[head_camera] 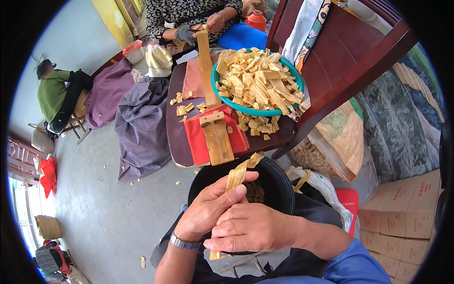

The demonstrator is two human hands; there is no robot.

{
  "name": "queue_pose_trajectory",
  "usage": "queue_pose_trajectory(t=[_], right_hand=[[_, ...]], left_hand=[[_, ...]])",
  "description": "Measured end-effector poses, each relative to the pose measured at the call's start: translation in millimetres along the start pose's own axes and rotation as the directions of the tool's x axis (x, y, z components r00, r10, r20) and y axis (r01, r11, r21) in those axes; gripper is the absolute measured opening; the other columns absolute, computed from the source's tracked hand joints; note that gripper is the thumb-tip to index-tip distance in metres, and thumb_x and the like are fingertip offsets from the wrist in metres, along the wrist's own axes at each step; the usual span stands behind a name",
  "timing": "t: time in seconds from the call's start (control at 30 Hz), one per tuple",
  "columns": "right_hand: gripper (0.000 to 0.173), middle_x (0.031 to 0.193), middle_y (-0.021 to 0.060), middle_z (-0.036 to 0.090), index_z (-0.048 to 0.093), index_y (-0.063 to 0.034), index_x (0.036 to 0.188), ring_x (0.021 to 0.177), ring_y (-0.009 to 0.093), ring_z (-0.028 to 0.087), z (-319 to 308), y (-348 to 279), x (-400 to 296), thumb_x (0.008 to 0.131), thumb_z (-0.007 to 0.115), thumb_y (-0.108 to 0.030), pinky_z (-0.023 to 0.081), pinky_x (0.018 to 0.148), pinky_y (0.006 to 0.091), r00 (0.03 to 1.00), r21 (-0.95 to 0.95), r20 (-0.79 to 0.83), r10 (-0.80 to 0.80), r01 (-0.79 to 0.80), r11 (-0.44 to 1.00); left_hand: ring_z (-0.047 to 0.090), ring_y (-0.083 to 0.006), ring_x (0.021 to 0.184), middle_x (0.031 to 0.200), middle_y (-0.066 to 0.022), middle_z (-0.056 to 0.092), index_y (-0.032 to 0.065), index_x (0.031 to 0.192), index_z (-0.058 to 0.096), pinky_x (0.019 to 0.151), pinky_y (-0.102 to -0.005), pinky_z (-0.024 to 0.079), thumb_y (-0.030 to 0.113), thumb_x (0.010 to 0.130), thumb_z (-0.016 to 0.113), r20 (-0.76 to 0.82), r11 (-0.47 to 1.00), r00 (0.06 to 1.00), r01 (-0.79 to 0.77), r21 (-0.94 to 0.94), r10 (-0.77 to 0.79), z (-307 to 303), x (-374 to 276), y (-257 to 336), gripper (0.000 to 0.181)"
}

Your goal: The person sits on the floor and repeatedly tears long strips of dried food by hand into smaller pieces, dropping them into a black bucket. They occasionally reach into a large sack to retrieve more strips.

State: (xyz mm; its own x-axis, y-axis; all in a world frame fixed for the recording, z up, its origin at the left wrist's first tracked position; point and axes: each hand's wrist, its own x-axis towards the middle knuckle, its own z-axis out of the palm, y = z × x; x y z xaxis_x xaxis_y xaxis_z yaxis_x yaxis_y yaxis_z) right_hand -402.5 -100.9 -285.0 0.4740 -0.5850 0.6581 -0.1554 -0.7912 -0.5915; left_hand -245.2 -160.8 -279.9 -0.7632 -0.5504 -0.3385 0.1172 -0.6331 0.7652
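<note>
Over a black bucket (283, 184), my left hand (212, 206) holds a tan dried strip (238, 174) under its thumb. The strip's upper end curls past the index finger. My right hand (253, 225) wraps the fingers of the left, and a strip end sticks out below; what lies between the palms is hidden. Beyond the bucket, a wooden block tool (216, 140) rests on red cloth (191, 142) on a chair seat (175, 142). A teal basin (257, 110) heaped with dried pieces (255, 81) stands behind it.
Across the chair a person's hands (204, 28) work at an upright wooden bar (204, 64). Another person (53, 92) sits far left. The chair's backrest (337, 56) rises at right. Cardboard boxes (397, 209) are stacked at lower right, near an open sack (333, 142) of pieces.
</note>
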Motion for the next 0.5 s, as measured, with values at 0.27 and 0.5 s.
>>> queue_pose_trajectory(t=[0.27,0.5], right_hand=[[0.02,0.084,0.0092,0.067,0.068,-0.0009,0.1,0.076,0.026,0.065,-14,26,-2,0.084,0.078,-0.008,0.053,0.064,0.0348,0.942,-0.108,-0.237,0.236,-0.267,0.958],[0.018,0.08,0.0154,0.062,0.062,0.001,0.094,0.073,0.033,0.061,-13,35,-10,0.099,0.064,-0.016,0.048,0.064,0.0384,0.815,-0.1,-0.236,0.529,-0.562,0.821]], left_hand=[[0.068,-0.0246,0.084,0.093,-0.0135,0.07,-0.0001,0.099,0.065,0.076,-0.0347,0.054,0.009,0.092,0.066,0.073,0.674,0.994,-0.112,0.73,0.086,-7,1,-17,0.012],[0.061,-0.0314,0.08,0.084,-0.0139,0.058,-0.0019,0.093,0.061,0.073,-0.0332,0.051,-0.001,0.087,0.06,0.012,0.513,0.948,-0.184,0.839,0.319,-12,-9,-9,0.007]])
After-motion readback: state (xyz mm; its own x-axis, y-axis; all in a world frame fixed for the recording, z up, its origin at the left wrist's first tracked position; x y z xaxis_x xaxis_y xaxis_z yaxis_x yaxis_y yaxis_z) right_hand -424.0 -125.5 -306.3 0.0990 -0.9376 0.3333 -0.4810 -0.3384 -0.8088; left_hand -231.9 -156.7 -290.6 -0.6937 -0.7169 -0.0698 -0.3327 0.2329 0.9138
